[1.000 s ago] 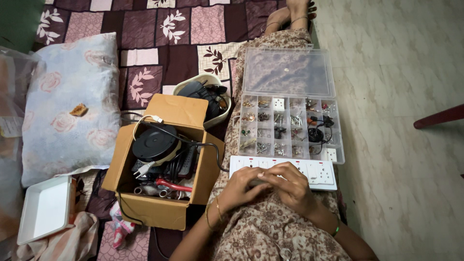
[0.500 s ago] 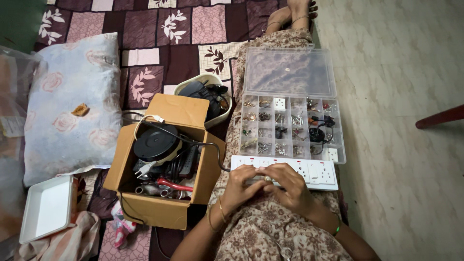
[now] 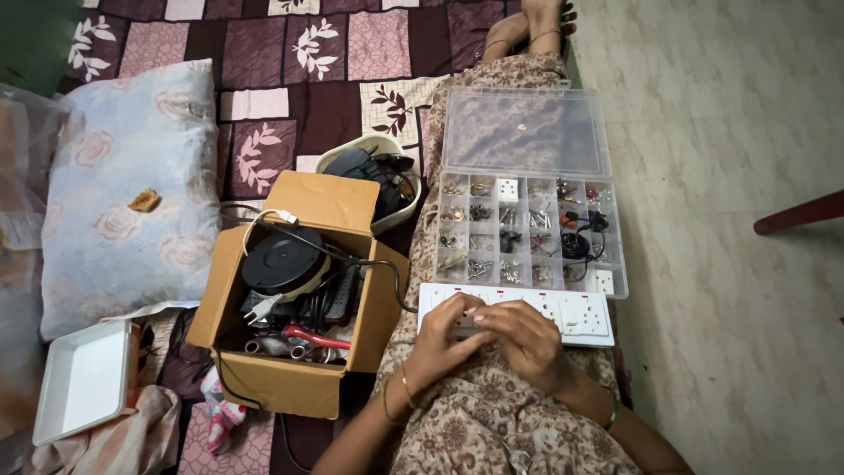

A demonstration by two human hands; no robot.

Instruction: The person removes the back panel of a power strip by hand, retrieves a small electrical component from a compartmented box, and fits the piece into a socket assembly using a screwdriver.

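Note:
A white power strip (image 3: 563, 310) with several sockets and switches lies across my lap. My left hand (image 3: 440, 345) and my right hand (image 3: 526, 341) meet over its left half, fingers curled down onto it. A small grey part shows between the fingertips; what it is I cannot tell. Just beyond the strip, an open clear plastic organizer box (image 3: 527, 230) rests on my legs. Its compartments hold screws, small sockets and black parts, and its lid (image 3: 526, 132) lies flat behind.
An open cardboard box (image 3: 290, 383) at my left holds a black round device, cables, a plug and red-handled pliers. Behind it is a white basin (image 3: 352, 151) of black cables. A flowered pillow (image 3: 132, 193) and a white tray (image 3: 83, 378) lie further left, tiled floor (image 3: 730, 264) to the right.
My fingers have shifted slightly on the left part of the power strip, closing in together. Everything else stays put.

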